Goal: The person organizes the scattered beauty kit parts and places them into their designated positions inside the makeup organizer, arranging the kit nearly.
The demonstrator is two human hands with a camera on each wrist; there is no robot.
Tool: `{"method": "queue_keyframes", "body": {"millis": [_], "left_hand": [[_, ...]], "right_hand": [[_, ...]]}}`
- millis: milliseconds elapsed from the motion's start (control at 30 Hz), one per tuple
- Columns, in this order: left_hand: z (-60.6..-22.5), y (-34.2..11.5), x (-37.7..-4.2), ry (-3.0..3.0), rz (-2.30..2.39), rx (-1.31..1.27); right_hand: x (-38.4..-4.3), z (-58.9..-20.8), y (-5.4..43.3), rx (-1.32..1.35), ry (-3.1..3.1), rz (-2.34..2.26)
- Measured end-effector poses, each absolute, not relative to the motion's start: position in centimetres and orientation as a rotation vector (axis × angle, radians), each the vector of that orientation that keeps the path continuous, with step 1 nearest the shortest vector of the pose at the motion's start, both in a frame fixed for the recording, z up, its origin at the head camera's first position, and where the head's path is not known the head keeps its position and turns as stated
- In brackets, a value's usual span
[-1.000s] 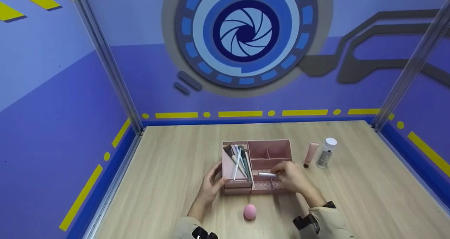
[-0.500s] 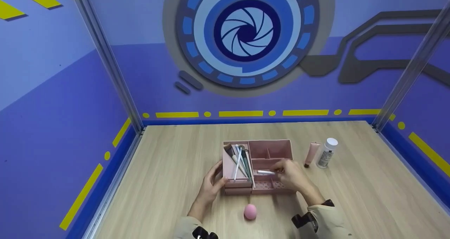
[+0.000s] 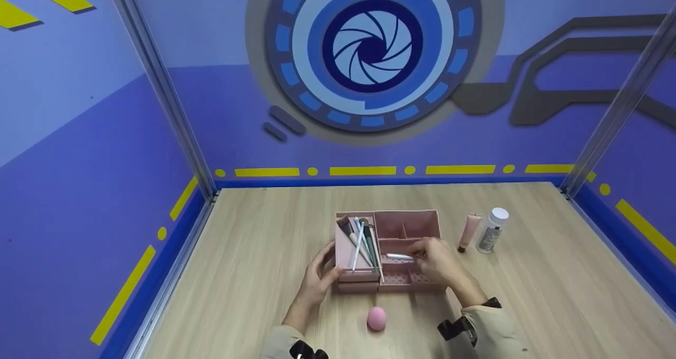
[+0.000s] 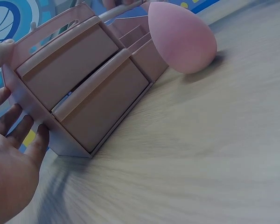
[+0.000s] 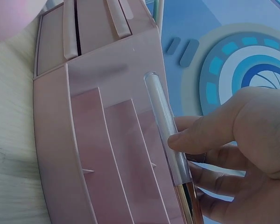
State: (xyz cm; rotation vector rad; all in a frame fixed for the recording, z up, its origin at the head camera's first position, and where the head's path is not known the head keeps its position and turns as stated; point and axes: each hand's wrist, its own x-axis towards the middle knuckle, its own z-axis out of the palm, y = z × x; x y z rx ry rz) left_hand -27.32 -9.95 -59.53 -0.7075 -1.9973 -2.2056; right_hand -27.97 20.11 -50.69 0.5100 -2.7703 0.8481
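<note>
A pink makeup organizer (image 3: pixel 359 287) stands on the table, with drawers at its left and open compartments at its right. My left hand (image 3: pixel 315 280) grips its left side, thumb at the top edge and fingers along the outer wall (image 4: pixel 44 135). Between thumb and fingers, my right hand (image 3: pixel 441 264) pinches a lip gloss tube (image 5: pixel 164 126) with a pearly white barrel and gold end. The tube lies nearly level over the middle compartments in the head view. Several makeup brushes (image 3: pixel 364 245) lie in the tray on top of the drawers.
An egg-shaped pink makeup sponge (image 3: pixel 376 318) sits in front of the organizer, between the forearms. To the right stand a small pink squeeze tube (image 3: pixel 469 232) and a white-capped bottle (image 3: pixel 492 231). Printed panels (image 3: pixel 222 116) enclose the table's back and sides.
My right hand has shifted the lip gloss tube slightly toward the back of the organizer and tilted it a little. The left hand keeps its place.
</note>
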Motion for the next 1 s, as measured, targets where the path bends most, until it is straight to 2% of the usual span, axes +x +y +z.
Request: {"method": "queue_keyframes", "body": {"millis": [1000], "left_hand": [[-59.42, -9.93, -27.18, -2.032, -2.207, -0.684]], "right_hand": [[-28.97, -50.67, 19.68, 0.468, -2.783, 0.822]]}}
